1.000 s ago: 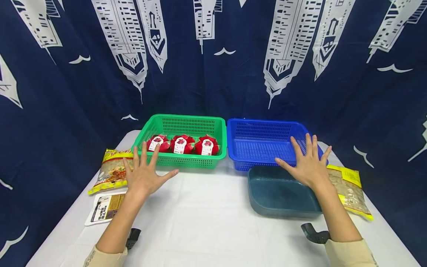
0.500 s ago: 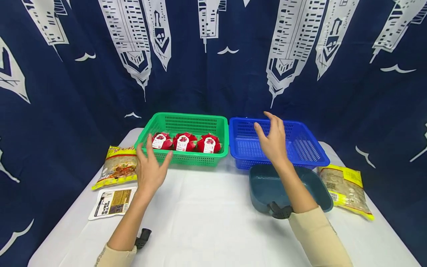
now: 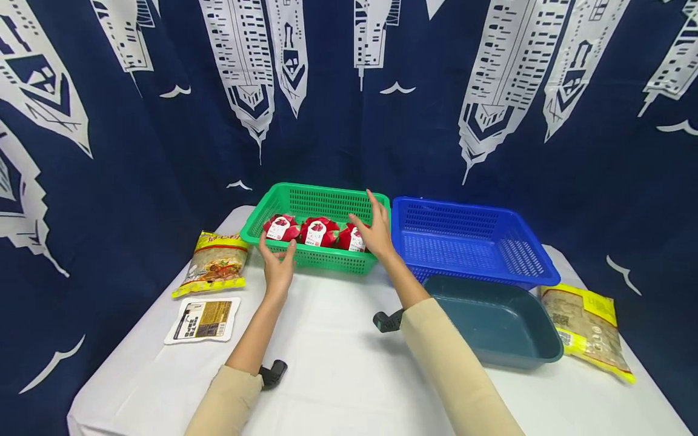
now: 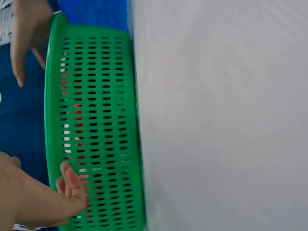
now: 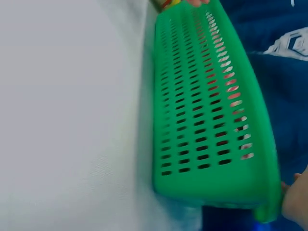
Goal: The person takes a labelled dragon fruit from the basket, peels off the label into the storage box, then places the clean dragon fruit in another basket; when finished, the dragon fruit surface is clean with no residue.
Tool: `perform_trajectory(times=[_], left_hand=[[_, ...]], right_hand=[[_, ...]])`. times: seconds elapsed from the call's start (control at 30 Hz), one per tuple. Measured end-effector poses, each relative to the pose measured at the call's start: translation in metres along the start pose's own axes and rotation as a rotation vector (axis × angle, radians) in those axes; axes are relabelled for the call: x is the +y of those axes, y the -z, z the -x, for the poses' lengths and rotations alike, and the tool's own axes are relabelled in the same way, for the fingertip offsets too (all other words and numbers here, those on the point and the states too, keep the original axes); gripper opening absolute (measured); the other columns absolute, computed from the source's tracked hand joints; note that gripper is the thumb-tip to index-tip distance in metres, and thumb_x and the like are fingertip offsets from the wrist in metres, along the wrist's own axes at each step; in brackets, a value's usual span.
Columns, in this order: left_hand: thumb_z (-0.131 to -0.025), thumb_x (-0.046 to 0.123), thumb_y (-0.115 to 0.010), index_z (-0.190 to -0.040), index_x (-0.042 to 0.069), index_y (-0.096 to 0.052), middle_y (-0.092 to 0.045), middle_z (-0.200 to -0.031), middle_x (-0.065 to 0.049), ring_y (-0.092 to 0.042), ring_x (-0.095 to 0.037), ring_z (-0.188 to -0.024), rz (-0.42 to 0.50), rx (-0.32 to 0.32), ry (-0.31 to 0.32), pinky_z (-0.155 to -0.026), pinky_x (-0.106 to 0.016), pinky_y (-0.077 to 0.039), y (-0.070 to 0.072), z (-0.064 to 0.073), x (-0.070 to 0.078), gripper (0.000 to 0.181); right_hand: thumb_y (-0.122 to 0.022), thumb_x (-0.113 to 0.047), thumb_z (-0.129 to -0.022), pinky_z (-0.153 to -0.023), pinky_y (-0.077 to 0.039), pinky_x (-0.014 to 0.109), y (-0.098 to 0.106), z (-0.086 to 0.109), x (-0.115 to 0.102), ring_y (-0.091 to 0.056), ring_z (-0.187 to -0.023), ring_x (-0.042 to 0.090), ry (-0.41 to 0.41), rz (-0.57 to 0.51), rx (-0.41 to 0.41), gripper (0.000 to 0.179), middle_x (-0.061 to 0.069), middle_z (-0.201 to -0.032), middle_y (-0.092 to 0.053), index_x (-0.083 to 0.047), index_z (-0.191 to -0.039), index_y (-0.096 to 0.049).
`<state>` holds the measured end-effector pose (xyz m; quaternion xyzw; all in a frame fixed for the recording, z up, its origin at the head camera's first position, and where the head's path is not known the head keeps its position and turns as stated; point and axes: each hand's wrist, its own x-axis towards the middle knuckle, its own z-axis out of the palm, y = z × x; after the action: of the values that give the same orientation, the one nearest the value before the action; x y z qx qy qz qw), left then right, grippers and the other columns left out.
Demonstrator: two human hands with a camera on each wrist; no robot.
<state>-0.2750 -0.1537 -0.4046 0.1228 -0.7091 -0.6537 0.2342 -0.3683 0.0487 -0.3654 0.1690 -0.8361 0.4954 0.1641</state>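
Three red-wrapped packages (image 3: 319,232) with white labels sit in a row inside a green plastic basket (image 3: 332,260). At the basket's front left corner is my left hand (image 3: 278,274), its thumb and fingers apart beside the rim; in the left wrist view its fingertips (image 4: 72,180) lie close to the slotted front wall, and contact is hard to tell. My right hand (image 3: 377,235) reaches over the basket's right end with fingers spread, near the rightmost package and partly covering it. In the right wrist view only part of that hand (image 5: 296,202) shows, beside the rim.
A blue basket (image 3: 469,239) stands right of the green one, with a dark teal tub (image 3: 496,321) before it. Yellow food bags lie at the left (image 3: 215,263) and right (image 3: 589,327). A flat white packet (image 3: 204,320) lies front left. Behind hangs a navy curtain (image 3: 349,139).
My right hand has swung left from above the blue basket and tub to the green basket's right end. The left hand has moved right to its front left. Spread fingers have relaxed; the view has shifted.
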Motion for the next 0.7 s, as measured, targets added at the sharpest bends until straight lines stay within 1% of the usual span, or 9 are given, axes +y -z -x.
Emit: perform_trajectory(times=[0.07, 0.17, 0.27, 0.37, 0.43, 0.53, 0.6, 0.67, 0.7], left_hand=[[-0.089, 0.039, -0.059, -0.147, 0.020, -0.008, -0.050, -0.094, -0.013, -0.059, -0.040, -0.084, 0.052, 0.000, -0.004, -0.065, -0.030, -0.046, -0.004, -0.004, -0.004, 0.079], [-0.088, 0.035, -0.062, -0.146, 0.021, -0.010, -0.047, -0.096, -0.011, -0.060, -0.042, -0.086, 0.100, -0.006, -0.023, -0.062, -0.026, -0.044, -0.008, -0.011, -0.010, 0.080], [-0.086, 0.032, -0.065, -0.145, 0.020, -0.011, -0.046, -0.096, -0.011, -0.062, -0.038, -0.083, 0.105, -0.007, -0.057, -0.058, -0.021, -0.041, -0.010, -0.018, -0.016, 0.082], [-0.085, 0.026, -0.067, -0.145, 0.016, -0.011, -0.046, -0.095, -0.010, -0.063, -0.032, -0.078, 0.097, -0.003, -0.098, -0.057, -0.020, -0.041, -0.011, -0.021, -0.023, 0.083], [-0.084, 0.022, -0.068, -0.144, 0.015, -0.011, -0.047, -0.094, -0.011, -0.063, -0.030, -0.075, 0.099, 0.003, -0.119, -0.056, -0.020, -0.041, -0.011, -0.022, -0.027, 0.083], [-0.084, 0.019, -0.069, -0.144, 0.016, -0.012, -0.048, -0.094, -0.011, -0.062, -0.020, -0.068, 0.114, 0.013, -0.134, -0.056, -0.019, -0.043, -0.011, -0.021, -0.032, 0.083], [-0.083, 0.018, -0.069, -0.144, 0.016, -0.013, -0.048, -0.094, -0.010, -0.060, -0.014, -0.065, 0.128, 0.019, -0.138, -0.055, -0.020, -0.043, -0.012, -0.020, -0.034, 0.083], [-0.083, 0.018, -0.069, -0.144, 0.015, -0.012, -0.048, -0.094, -0.010, -0.059, -0.009, -0.063, 0.134, 0.018, -0.142, -0.056, -0.020, -0.044, -0.012, -0.019, -0.036, 0.083], [-0.083, 0.018, -0.069, -0.144, 0.014, -0.013, -0.048, -0.094, -0.010, -0.060, -0.012, -0.064, 0.137, 0.015, -0.144, -0.056, -0.020, -0.044, -0.012, -0.018, -0.037, 0.083]], right_hand=[[-0.057, -0.040, -0.090, -0.101, -0.026, 0.056, -0.002, -0.004, 0.005, -0.022, -0.133, 0.033, -0.022, 0.011, -0.062, 0.073, 0.016, -0.147, -0.018, -0.032, -0.148, -0.013], [-0.056, -0.044, -0.089, -0.099, -0.027, 0.060, -0.002, -0.009, 0.008, -0.021, -0.133, 0.039, -0.047, 0.064, -0.148, 0.076, 0.022, -0.148, -0.013, -0.036, -0.148, -0.008], [-0.055, -0.048, -0.089, -0.098, -0.025, 0.063, -0.003, -0.012, 0.010, -0.014, -0.135, 0.040, -0.055, 0.123, -0.235, 0.079, 0.024, -0.149, -0.009, -0.037, -0.148, -0.004], [-0.053, -0.049, -0.090, -0.099, -0.022, 0.063, -0.004, -0.014, 0.010, -0.006, -0.137, 0.038, -0.074, 0.156, -0.312, 0.080, 0.021, -0.150, -0.007, -0.036, -0.148, 0.000], [-0.053, -0.048, -0.090, -0.100, -0.020, 0.063, -0.006, -0.014, 0.010, -0.002, -0.138, 0.037, -0.100, 0.170, -0.356, 0.082, 0.020, -0.151, -0.006, -0.032, -0.148, 0.003], [-0.052, -0.048, -0.090, -0.103, -0.018, 0.060, -0.008, -0.015, 0.009, 0.001, -0.138, 0.036, -0.160, 0.215, -0.409, 0.087, 0.020, -0.151, -0.003, -0.024, -0.148, 0.007], [-0.053, -0.048, -0.090, -0.104, -0.016, 0.058, -0.009, -0.015, 0.008, 0.003, -0.138, 0.035, -0.207, 0.250, -0.436, 0.090, 0.020, -0.151, -0.002, -0.018, -0.148, 0.009], [-0.053, -0.049, -0.089, -0.106, -0.015, 0.056, -0.010, -0.015, 0.008, 0.003, -0.138, 0.035, -0.248, 0.282, -0.450, 0.092, 0.019, -0.152, -0.004, -0.014, -0.148, 0.008], [-0.054, -0.049, -0.089, -0.106, -0.014, 0.055, -0.010, -0.015, 0.008, 0.003, -0.138, 0.034, -0.267, 0.293, -0.453, 0.093, 0.019, -0.151, -0.006, -0.012, -0.148, 0.007]])
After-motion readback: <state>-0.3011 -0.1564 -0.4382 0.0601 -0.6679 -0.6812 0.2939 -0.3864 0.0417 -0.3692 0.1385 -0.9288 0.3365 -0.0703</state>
